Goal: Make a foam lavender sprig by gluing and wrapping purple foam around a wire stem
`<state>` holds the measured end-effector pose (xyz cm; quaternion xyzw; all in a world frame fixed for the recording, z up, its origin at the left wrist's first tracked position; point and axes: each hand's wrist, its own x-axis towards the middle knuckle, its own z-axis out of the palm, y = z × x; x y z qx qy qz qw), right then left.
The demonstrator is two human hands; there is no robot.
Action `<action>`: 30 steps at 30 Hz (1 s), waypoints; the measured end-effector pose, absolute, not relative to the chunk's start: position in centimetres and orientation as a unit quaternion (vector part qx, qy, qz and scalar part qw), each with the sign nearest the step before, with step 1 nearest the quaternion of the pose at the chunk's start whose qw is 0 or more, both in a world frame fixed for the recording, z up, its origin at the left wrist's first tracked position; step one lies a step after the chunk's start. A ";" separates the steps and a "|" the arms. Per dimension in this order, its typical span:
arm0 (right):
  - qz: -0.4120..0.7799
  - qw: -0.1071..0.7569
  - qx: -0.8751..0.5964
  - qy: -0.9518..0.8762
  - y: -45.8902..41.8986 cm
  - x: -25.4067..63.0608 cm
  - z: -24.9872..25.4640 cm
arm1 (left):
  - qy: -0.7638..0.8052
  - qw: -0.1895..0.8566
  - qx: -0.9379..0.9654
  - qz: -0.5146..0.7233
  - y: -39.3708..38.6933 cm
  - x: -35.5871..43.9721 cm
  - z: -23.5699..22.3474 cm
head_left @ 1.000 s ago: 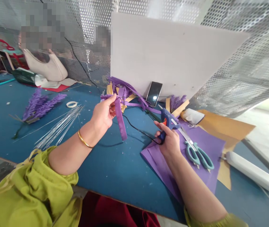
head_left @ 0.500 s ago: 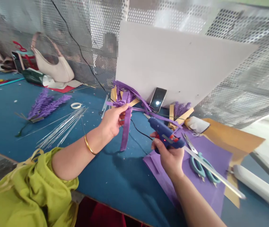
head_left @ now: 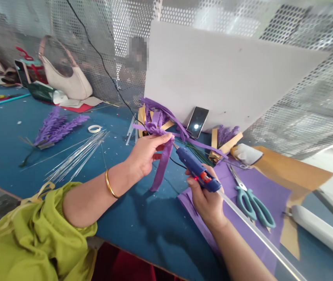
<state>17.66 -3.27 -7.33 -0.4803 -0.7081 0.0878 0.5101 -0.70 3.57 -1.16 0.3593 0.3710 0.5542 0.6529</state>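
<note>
My left hand (head_left: pixel 144 154) pinches the top of a fringed purple strip (head_left: pixel 162 166) that hangs down over the blue table (head_left: pixel 14 128). My right hand (head_left: pixel 205 199) is wrapped round a blue glue gun (head_left: pixel 194 168) with a clear glue stick (head_left: pixel 257 232) trailing out of its back. The gun's nozzle points at the top of the strip, right beside my left fingertips. A red light glows on the gun's body.
Teal-handled scissors (head_left: pixel 251 199) lie on purple sheets (head_left: pixel 260 183) at the right. A bundle of silver wires (head_left: pixel 78 156), finished purple flower stems (head_left: pixel 55 128) and a tape roll (head_left: pixel 94 128) lie at the left. A phone (head_left: pixel 197 121) leans on a white board (head_left: pixel 227 74); bags (head_left: pixel 63 80) stand far left.
My right hand lifted the glue gun off the purple sheets and brought its nozzle left to the strip's top. My left hand shifted slightly right with the strip.
</note>
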 end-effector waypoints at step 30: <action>-0.029 0.473 -0.504 -0.723 -3.7 17.5 -6.6 | 0.364 0.640 0.364 0.570 3.1 -0.6 -0.7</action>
